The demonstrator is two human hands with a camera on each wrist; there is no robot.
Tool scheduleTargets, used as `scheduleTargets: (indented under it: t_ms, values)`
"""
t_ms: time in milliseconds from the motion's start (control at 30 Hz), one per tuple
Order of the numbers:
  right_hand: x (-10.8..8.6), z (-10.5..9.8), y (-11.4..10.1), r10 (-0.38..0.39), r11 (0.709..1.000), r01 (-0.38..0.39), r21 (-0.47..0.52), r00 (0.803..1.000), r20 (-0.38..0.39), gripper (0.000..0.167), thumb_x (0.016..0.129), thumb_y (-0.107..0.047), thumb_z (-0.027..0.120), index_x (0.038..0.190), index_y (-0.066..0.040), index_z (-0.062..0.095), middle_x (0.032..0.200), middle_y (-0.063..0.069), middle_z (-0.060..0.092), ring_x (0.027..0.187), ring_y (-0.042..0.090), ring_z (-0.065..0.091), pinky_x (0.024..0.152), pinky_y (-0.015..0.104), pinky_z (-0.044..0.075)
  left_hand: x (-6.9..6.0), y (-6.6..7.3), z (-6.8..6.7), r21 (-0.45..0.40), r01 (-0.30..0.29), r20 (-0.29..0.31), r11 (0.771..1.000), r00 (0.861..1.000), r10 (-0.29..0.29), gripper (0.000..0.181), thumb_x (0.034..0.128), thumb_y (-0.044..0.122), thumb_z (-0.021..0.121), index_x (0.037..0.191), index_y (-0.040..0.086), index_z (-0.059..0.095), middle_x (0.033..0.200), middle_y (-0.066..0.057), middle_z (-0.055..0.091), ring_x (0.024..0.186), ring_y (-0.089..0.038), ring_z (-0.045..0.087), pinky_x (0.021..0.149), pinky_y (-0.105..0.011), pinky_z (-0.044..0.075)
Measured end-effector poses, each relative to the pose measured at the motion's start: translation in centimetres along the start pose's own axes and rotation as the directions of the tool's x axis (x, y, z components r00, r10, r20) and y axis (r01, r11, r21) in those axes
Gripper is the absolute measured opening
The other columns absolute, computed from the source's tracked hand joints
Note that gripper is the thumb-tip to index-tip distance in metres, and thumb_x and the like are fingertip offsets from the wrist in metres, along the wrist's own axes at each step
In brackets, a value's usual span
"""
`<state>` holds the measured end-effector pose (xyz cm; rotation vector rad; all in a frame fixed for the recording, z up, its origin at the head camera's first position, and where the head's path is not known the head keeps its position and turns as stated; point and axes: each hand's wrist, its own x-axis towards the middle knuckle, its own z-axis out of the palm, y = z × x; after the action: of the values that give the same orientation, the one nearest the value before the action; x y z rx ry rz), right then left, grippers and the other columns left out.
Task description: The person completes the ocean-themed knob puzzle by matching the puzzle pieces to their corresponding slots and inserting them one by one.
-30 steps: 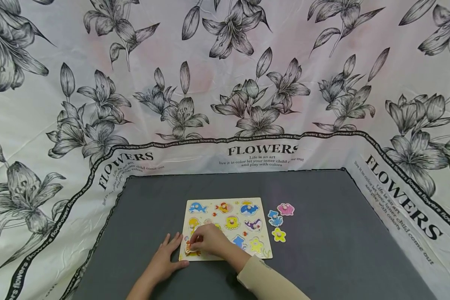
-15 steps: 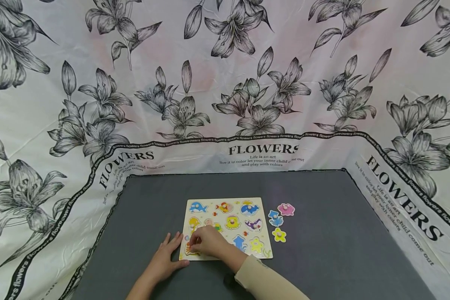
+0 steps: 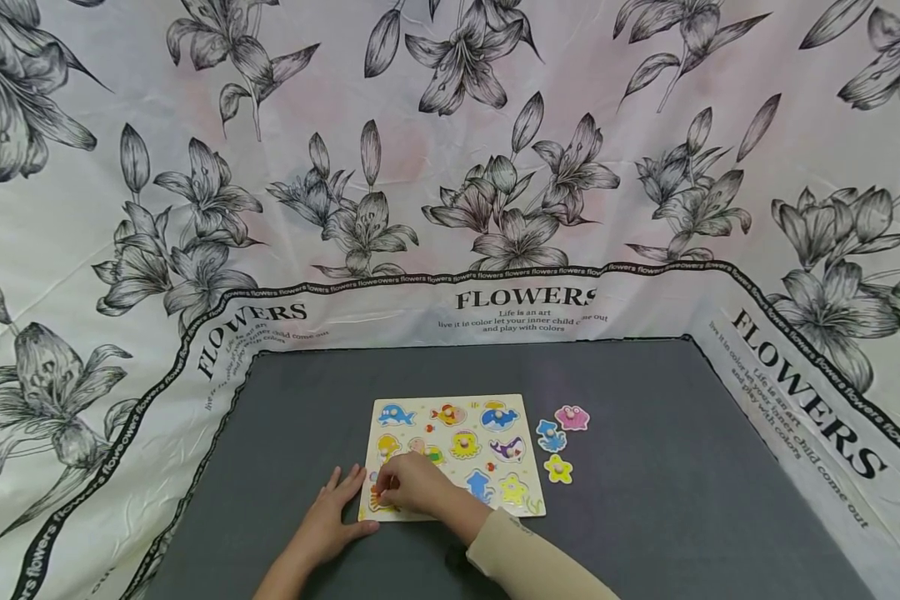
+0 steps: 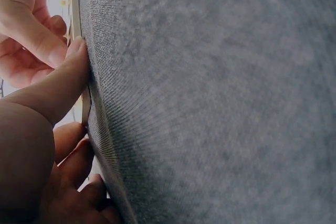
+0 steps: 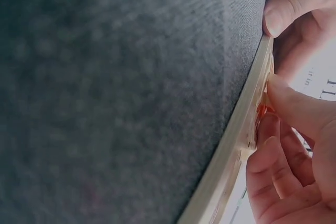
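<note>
A pale puzzle board (image 3: 422, 410) with sea-animal shapes lies on the dark grey table. At its lower left corner my right hand (image 3: 418, 483) pinches an orange puzzle piece (image 3: 375, 500), mostly covered by the fingers; the right wrist view shows a bit of the orange piece (image 5: 261, 109) by the thumb tip. My left hand (image 3: 326, 525) lies spread round that same corner, its fingers at the left edge and its thumb at the near edge. Blue (image 3: 478, 485) and yellow star (image 3: 512, 490) shapes appear on the board's near right part, without visible knobs.
Right of the board lie three loose knobbed pieces: a pink one (image 3: 572, 417), a blue one (image 3: 551, 436) and a yellow star (image 3: 558, 469). A flower-printed cloth (image 3: 525, 308) borders the table at the back and sides. Some dark object (image 3: 456, 560) shows beside the right sleeve.
The right hand makes only slight movements over the orange piece at the board's corner. The left hand, board and loose pieces keep their places.
</note>
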<state>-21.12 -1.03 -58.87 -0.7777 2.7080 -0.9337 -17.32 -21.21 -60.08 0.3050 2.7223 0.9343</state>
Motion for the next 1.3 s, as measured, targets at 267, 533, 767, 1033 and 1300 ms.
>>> scheduleTargets:
  t_ms: [267, 533, 767, 1033, 1300]
  values:
    - [0.07, -0.04, -0.35, -0.021, 0.999, 0.022, -0.032, 1.0, 0.018, 0.005, 0.087, -0.019, 0.081, 0.083, -0.019, 0.078, 0.072, -0.016, 0.063, 0.063, -0.002, 0.05, 0.059, 0.013, 0.044, -0.06, 0.01, -0.12, -0.005, -0.005, 0.004, 1.0, 1.0, 0.005, 0.092, 0.0753, 0.042, 0.086, 0.153, 0.013, 0.046, 0.162, -0.011, 0.036, 0.153, -0.045, 0.017, 0.118, -0.07, 0.02]
    - [0.19, -0.49, -0.82, 0.036, 0.999, -0.037, 0.019, 0.997, 0.068, 0.004, 0.086, -0.018, 0.082, 0.084, -0.017, 0.078, 0.071, -0.016, 0.063, 0.064, -0.001, 0.052, 0.06, 0.014, 0.046, -0.21, -0.08, -0.02, -0.006, -0.009, 0.002, 1.0, 1.0, 0.009, 0.092, 0.0745, 0.042, 0.086, 0.153, 0.013, 0.047, 0.162, -0.012, 0.037, 0.153, -0.046, 0.017, 0.118, -0.069, 0.02]
    - [0.34, -0.59, -0.78, 0.055, 0.998, -0.058, 0.027, 0.995, 0.077, 0.004, 0.085, -0.018, 0.083, 0.084, -0.017, 0.079, 0.07, -0.016, 0.063, 0.063, 0.0, 0.053, 0.059, 0.014, 0.047, 0.02, 0.03, 0.07, -0.006, -0.008, 0.001, 1.0, 1.0, 0.008, 0.092, 0.0748, 0.043, 0.086, 0.153, 0.013, 0.047, 0.161, -0.012, 0.037, 0.153, -0.045, 0.017, 0.118, -0.069, 0.02]
    - [0.25, -0.77, -0.61, 0.028, 0.999, -0.03, 0.03, 0.997, 0.065, 0.004, 0.086, -0.018, 0.083, 0.084, -0.017, 0.079, 0.07, -0.015, 0.064, 0.063, -0.001, 0.053, 0.058, 0.013, 0.047, 0.09, 0.28, 0.0, -0.007, -0.009, -0.008, 1.0, 1.0, 0.009, 0.091, 0.0748, 0.042, 0.086, 0.152, 0.014, 0.047, 0.161, -0.011, 0.039, 0.153, -0.045, 0.018, 0.118, -0.07, 0.021]
    - [0.01, -0.45, -0.73, 0.017, 0.999, -0.018, 0.031, 0.999, 0.031, 0.008, 0.085, -0.017, 0.083, 0.08, -0.016, 0.077, 0.068, -0.014, 0.062, 0.062, -0.001, 0.051, 0.058, 0.014, 0.045, -0.07, 0.29, -0.13, 0.0, -0.003, -0.007, 1.0, 1.0, 0.003, 0.092, 0.0742, 0.042, 0.087, 0.152, 0.013, 0.047, 0.161, -0.012, 0.039, 0.153, -0.045, 0.018, 0.117, -0.07, 0.02]
